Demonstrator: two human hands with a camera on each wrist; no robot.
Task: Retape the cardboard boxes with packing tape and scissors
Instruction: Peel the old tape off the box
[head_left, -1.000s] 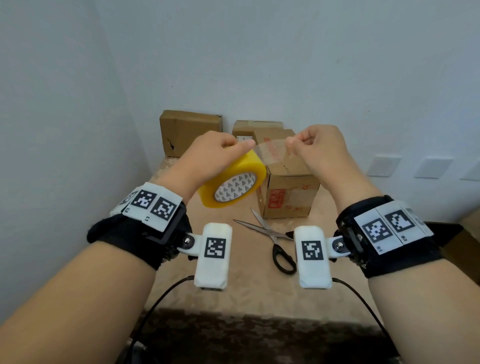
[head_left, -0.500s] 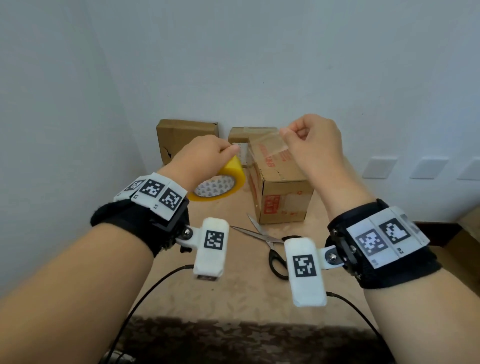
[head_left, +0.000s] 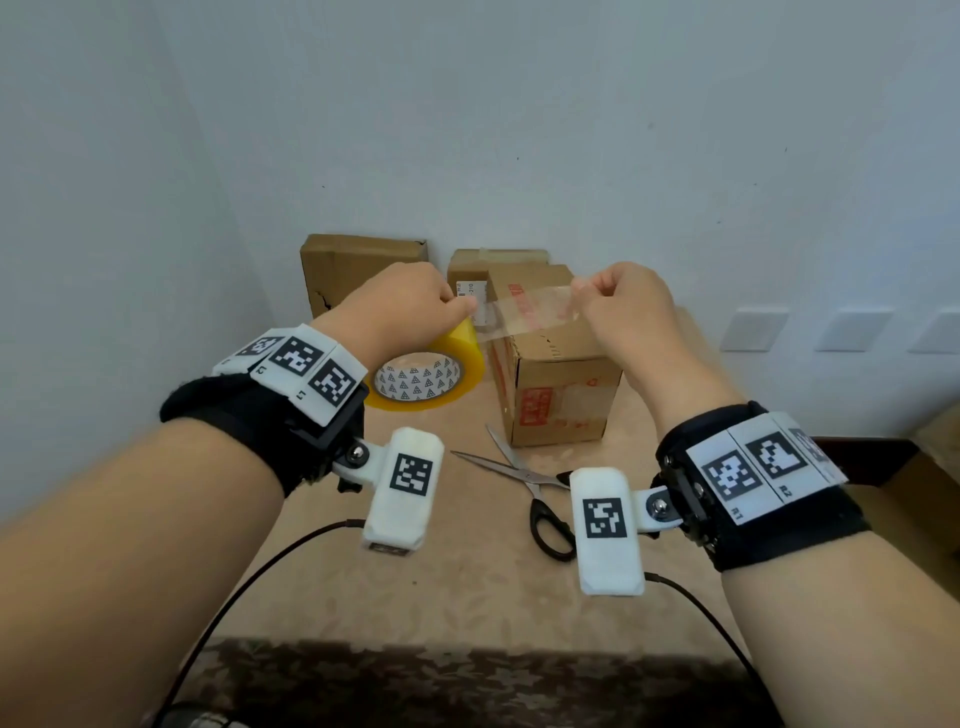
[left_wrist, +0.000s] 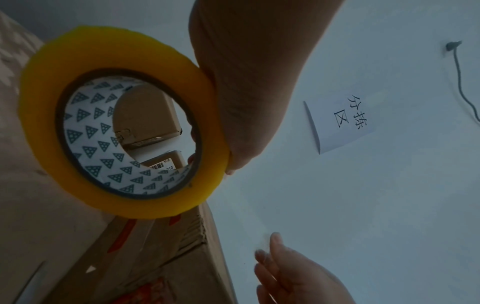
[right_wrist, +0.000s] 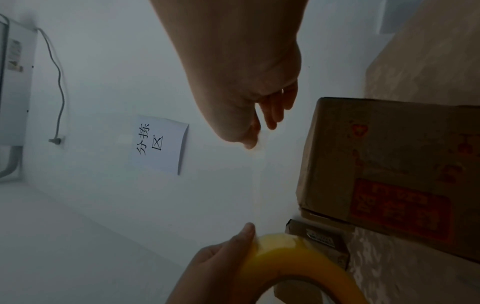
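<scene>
My left hand (head_left: 410, 306) grips a yellow roll of packing tape (head_left: 423, 376), held in the air over the table; the roll (left_wrist: 122, 121) fills the left wrist view. My right hand (head_left: 618, 306) pinches the free end of a clear strip of tape (head_left: 530, 314) drawn off the roll, stretched between both hands above a small cardboard box (head_left: 556, 384) with red print. In the right wrist view the right hand's fingertips (right_wrist: 250, 142) pinch the strip's end beside the box (right_wrist: 389, 164). Black-handled scissors (head_left: 530, 483) lie partly open on the table, in front of the box.
Two more cardboard boxes stand against the back wall: a flat one (head_left: 358, 270) at the left and a smaller one (head_left: 493, 262) behind the printed box. The beige patterned table (head_left: 467, 587) ends at a wall on the left. A paper sign (right_wrist: 159, 144) hangs on the wall.
Both hands have dropped lower and spread apart, so the strip pulled off the roll is longer now. The roll has tilted flatter, nearer the table.
</scene>
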